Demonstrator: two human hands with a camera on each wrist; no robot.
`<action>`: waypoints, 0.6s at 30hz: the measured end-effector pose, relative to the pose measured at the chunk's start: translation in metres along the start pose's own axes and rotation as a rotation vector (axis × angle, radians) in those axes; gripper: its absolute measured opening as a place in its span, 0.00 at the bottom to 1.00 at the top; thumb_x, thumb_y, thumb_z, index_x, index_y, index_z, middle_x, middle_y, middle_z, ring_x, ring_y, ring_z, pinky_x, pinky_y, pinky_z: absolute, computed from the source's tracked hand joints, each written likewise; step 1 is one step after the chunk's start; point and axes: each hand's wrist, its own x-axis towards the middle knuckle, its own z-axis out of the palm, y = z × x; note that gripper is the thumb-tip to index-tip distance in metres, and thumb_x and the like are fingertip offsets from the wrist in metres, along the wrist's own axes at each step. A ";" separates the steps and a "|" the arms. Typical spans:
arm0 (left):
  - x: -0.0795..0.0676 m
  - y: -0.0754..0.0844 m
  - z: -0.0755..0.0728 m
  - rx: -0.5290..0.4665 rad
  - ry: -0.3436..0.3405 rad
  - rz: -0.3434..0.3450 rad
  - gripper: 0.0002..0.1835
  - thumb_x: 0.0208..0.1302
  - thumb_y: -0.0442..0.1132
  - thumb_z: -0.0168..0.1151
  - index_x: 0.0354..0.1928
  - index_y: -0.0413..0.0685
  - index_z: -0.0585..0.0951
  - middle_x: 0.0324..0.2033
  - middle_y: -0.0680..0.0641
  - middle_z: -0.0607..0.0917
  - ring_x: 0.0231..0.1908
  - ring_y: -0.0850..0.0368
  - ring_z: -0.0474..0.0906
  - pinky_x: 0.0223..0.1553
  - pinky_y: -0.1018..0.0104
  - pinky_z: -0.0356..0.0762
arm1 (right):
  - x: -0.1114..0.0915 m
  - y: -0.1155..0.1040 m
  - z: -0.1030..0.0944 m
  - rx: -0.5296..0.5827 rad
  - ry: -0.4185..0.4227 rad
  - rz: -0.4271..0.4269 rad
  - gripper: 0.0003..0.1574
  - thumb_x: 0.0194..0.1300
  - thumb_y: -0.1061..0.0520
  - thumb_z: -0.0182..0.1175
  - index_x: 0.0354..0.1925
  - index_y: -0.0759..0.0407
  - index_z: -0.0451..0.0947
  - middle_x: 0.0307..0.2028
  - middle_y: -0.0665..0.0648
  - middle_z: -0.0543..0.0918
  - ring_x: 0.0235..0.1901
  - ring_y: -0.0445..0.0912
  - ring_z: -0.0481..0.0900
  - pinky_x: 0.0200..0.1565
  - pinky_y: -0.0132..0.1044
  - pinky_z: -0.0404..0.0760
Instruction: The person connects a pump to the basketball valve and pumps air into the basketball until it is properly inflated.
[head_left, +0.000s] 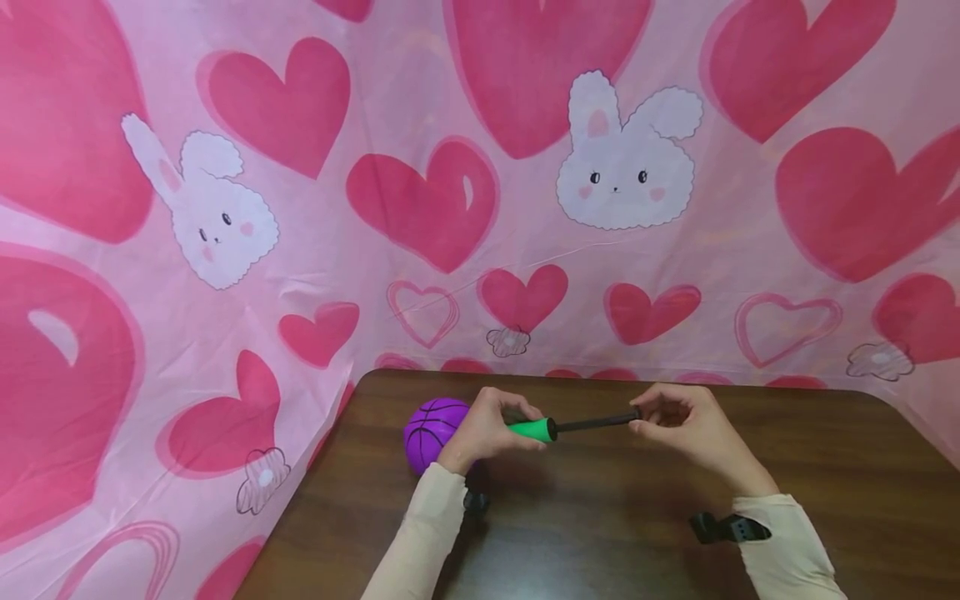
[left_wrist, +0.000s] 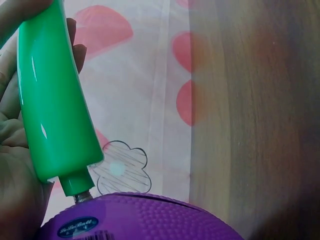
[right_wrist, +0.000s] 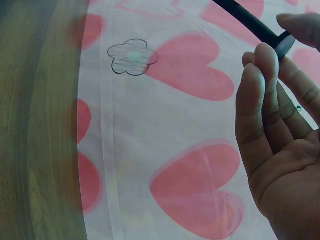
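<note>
My left hand grips the green barrel of a small hand pump, thumb on one side and fingers on the other. From the barrel's right end runs a black plunger rod, drawn well out. Its end cap is pinched between the thumb and fingers of my right hand; the right wrist view shows the black cap there. A purple ball with black basketball lines sits left of my left hand. In the left wrist view, the pump's metal needle meets the top of the ball.
A brown wooden table lies under both hands. Behind it and along the left hangs a pink cloth printed with hearts and rabbits. Black wrist cameras sit by the cream sleeves.
</note>
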 end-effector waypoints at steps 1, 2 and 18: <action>0.000 0.000 0.000 -0.005 -0.001 0.000 0.13 0.44 0.34 0.86 0.34 0.48 0.92 0.36 0.49 0.94 0.36 0.65 0.87 0.41 0.69 0.85 | 0.000 0.000 0.002 0.007 -0.001 -0.004 0.13 0.59 0.67 0.75 0.43 0.61 0.87 0.25 0.45 0.87 0.24 0.43 0.83 0.27 0.36 0.83; 0.000 0.000 0.000 -0.008 -0.002 0.001 0.13 0.44 0.34 0.86 0.34 0.47 0.91 0.36 0.48 0.94 0.36 0.65 0.87 0.41 0.69 0.85 | 0.001 0.001 0.004 0.013 -0.001 -0.007 0.13 0.59 0.67 0.75 0.43 0.62 0.87 0.25 0.45 0.87 0.24 0.43 0.83 0.27 0.35 0.83; 0.001 0.003 0.006 0.019 -0.034 0.033 0.13 0.42 0.31 0.86 0.32 0.44 0.92 0.35 0.47 0.94 0.36 0.67 0.87 0.42 0.70 0.85 | 0.008 0.004 0.072 0.049 -0.019 0.004 0.16 0.55 0.63 0.78 0.44 0.62 0.90 0.30 0.57 0.90 0.25 0.38 0.82 0.29 0.34 0.85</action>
